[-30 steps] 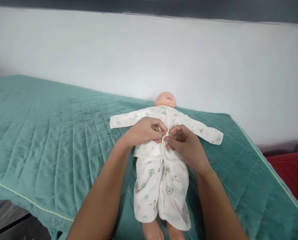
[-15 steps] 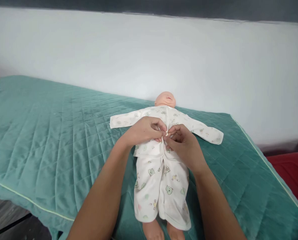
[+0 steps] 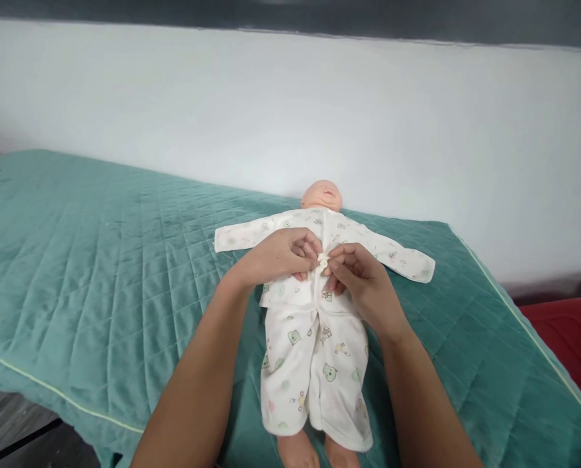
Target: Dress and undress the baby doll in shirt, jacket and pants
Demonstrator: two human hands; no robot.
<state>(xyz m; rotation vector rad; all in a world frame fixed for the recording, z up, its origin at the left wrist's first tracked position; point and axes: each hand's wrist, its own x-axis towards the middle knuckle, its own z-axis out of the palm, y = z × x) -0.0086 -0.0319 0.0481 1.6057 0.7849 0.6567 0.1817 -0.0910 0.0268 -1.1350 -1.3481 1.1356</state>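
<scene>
A baby doll (image 3: 322,194) lies on its back, dressed in a white printed shirt (image 3: 285,296) and matching trousers (image 3: 290,364). Both sleeves stretch out sideways. At the middle of the shirt front, my left hand (image 3: 290,252) pinches one edge of the opening between thumb and fingers. My right hand (image 3: 361,276) pinches the other edge close by. Between the fingertips shows a small pale button (image 3: 323,263) on the placket. Whether it sits through its buttonhole I cannot tell. The doll's bare feet (image 3: 297,450) stick out of the trouser legs.
A green quilted cover (image 3: 125,260) with light piping spreads under the doll. Behind it rises a white wall (image 3: 271,104) with a dark band on top. A red plastic object (image 3: 568,331) stands beyond the right edge. Dark floor (image 3: 8,416) shows lower left.
My fingertips have drawn slightly apart at the shirt opening, and the pale button shows more plainly between them. The doll has stayed in place.
</scene>
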